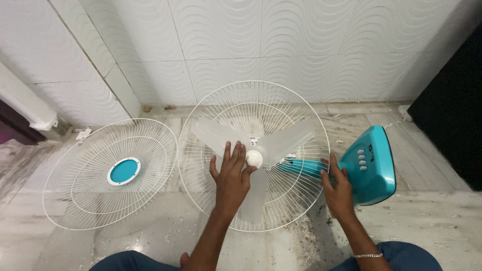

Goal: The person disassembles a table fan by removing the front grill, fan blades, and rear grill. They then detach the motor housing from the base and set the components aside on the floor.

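Where left hand [232,175] lies, fan hub [254,158] partly hidden, rt grip unclear

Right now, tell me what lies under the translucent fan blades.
Under the fan blades: the white rear grille, with the left hand on top. The motor behind the hub cap is hidden.

Light: soft and even, quite bright on the white wall [281,45].
Shadows: faint, just below the fan guard [253,155].
Sharpness: clear all over.
Edges: wall lines bend a little.

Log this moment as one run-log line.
left hand: on fan blade hub | right hand: gripping teal fan neck | front grille: detached, on floor
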